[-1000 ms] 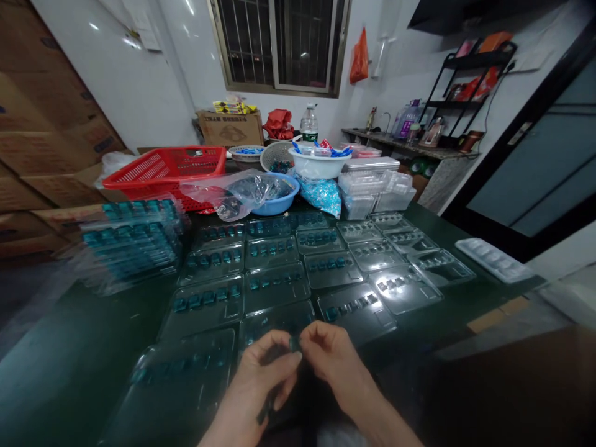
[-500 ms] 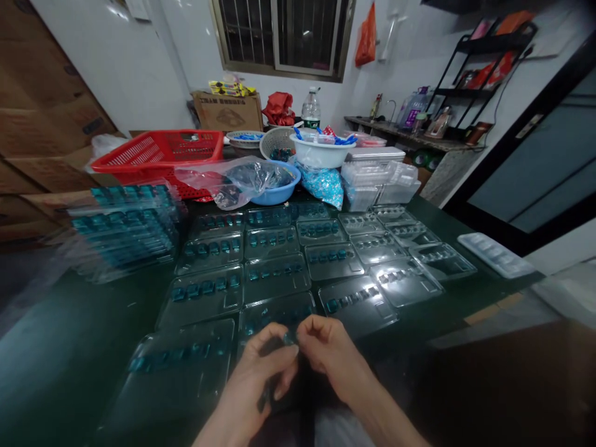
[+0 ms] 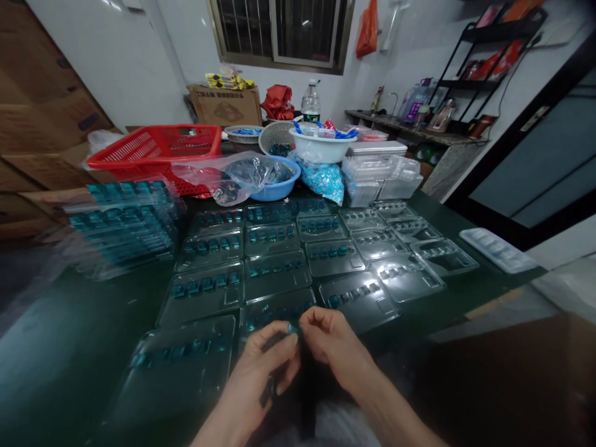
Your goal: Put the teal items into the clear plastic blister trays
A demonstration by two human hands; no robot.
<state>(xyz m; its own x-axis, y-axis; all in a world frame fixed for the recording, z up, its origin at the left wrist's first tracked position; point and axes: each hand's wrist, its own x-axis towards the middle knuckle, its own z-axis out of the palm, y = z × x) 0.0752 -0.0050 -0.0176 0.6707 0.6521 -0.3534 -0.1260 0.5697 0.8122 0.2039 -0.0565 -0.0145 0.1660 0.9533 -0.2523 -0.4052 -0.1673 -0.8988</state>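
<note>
Low at the near table edge, my left hand (image 3: 272, 357) pinches a small teal piece (image 3: 292, 328) between thumb and forefinger. A dark object (image 3: 267, 391), too blurred to name, shows under its curled fingers. Close beside it, my right hand (image 3: 333, 341) has thumb and fingertips pressed together at the teal piece; what they hold is too small to make out. Just beyond my hands lies a clear plastic tray (image 3: 279, 304) with teal pieces in its row of pockets. Another such tray (image 3: 186, 385) lies to the left, also with teal pieces.
More clear trays (image 3: 335, 257) cover the dark green table, some with teal pieces. Filled trays are stacked (image 3: 121, 223) at left. Behind stand a red basket (image 3: 158, 149), a blue basin (image 3: 279, 189), a white basin (image 3: 321, 149) and stacked clear packaging (image 3: 382, 171). A white tray (image 3: 496, 248) lies far right.
Both hands have stayed together, with the fingertips slightly higher in view and still pinched near the teal piece. The view has shifted slightly; the trays lie as before.
</note>
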